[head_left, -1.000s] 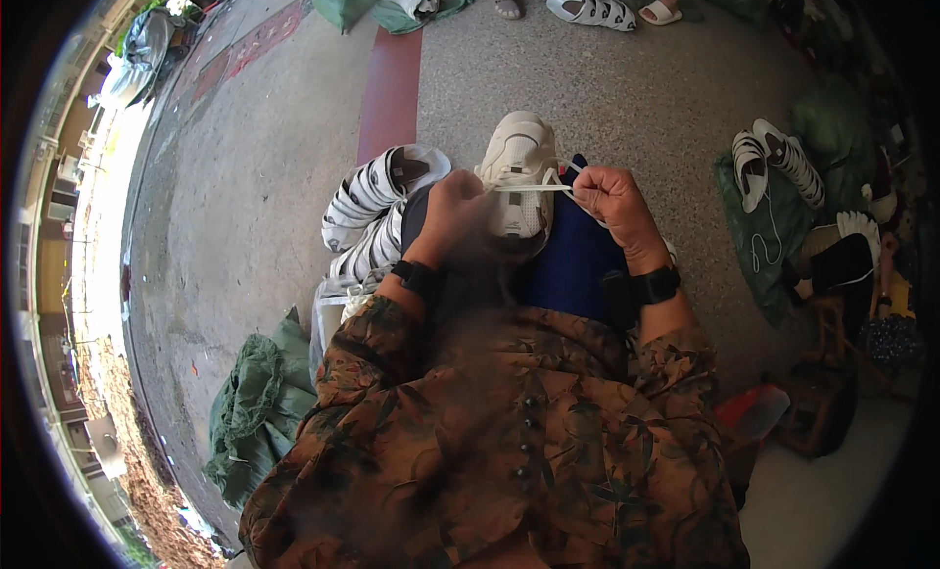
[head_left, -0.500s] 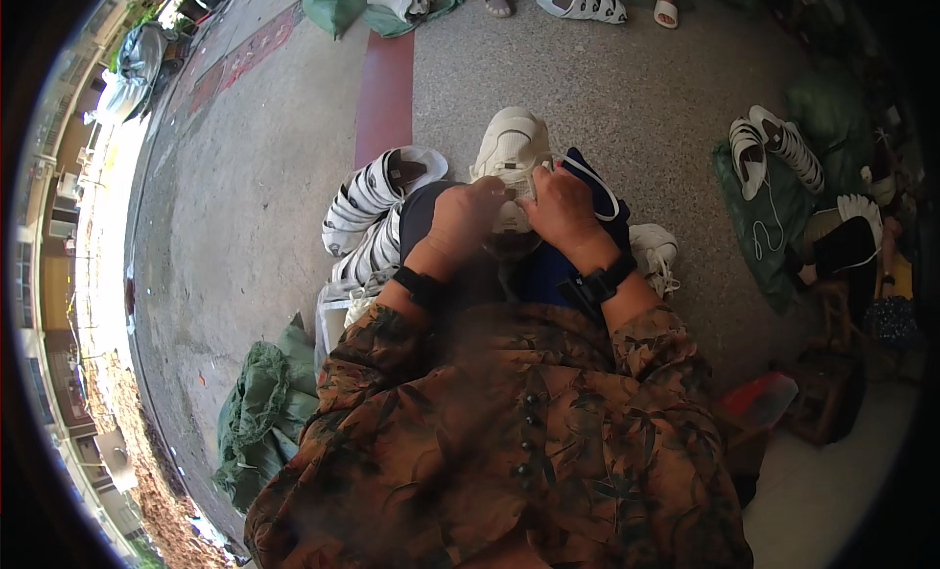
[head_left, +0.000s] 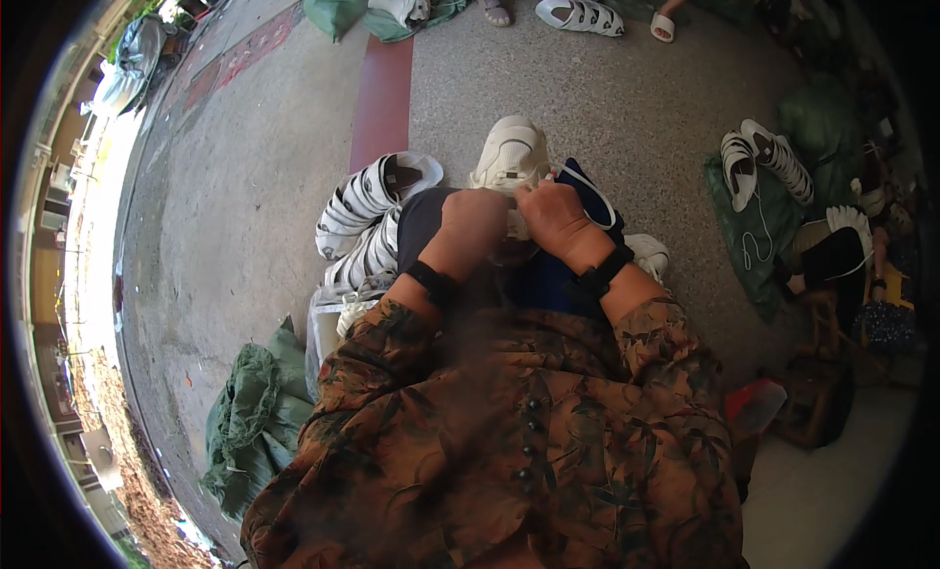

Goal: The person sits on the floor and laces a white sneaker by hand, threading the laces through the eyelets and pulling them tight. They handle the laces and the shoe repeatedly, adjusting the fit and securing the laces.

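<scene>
A cream sneaker (head_left: 511, 156) rests on my lap between my knees, its toe pointing away from me. Over its lacing area my left hand (head_left: 474, 224) is closed, knuckles up, and whatever its fingertips grip is hidden. Beside it my right hand (head_left: 560, 218) pinches at the shoe's pale shoelace near the eyelets. A loop of white lace (head_left: 599, 214) hangs to the right, against dark blue cloth. Both hands hide the shoe's opening and most of its heel end.
White strapped shoe uppers (head_left: 354, 214) are stacked by my left knee. Another cream shoe (head_left: 648, 256) lies by my right knee. Green sacking (head_left: 257, 403) lies at lower left. Two striped shoes (head_left: 778, 163) sit on a green sack at right, near another person's hand. Other people's feet show at the top.
Both hands have drawn closer together over the lacing, and the right hand has shifted slightly left. The shoe's toe sits a little lower in view.
</scene>
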{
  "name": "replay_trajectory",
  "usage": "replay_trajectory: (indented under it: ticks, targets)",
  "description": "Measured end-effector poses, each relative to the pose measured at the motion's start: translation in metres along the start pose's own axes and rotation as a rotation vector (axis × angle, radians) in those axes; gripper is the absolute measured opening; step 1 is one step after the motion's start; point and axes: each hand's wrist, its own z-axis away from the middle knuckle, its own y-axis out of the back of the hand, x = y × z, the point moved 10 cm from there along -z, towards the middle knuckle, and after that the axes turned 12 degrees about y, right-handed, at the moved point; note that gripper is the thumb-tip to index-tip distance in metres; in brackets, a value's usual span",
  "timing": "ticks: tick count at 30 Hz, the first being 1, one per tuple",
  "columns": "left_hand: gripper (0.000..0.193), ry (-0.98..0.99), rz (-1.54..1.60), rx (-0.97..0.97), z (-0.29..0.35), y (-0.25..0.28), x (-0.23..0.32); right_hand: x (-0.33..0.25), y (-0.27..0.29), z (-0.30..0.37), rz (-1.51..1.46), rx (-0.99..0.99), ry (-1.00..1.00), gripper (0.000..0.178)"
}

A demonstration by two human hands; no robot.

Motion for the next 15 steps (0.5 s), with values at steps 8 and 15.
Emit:
replay_trajectory:
  ticks: [8, 15]
  targets:
    - [0.015, 0.008, 0.057, 0.092, -0.005, 0.014, -0.001, -0.010, -0.023, -0.021, 0.092, -0.250, 0.315, 0.015]
    - [0.016, -0.088, 0.105, 0.122, -0.011, 0.004, -0.010, -0.030, 0.030, -0.004, -0.387, 0.185, 0.279, 0.004]
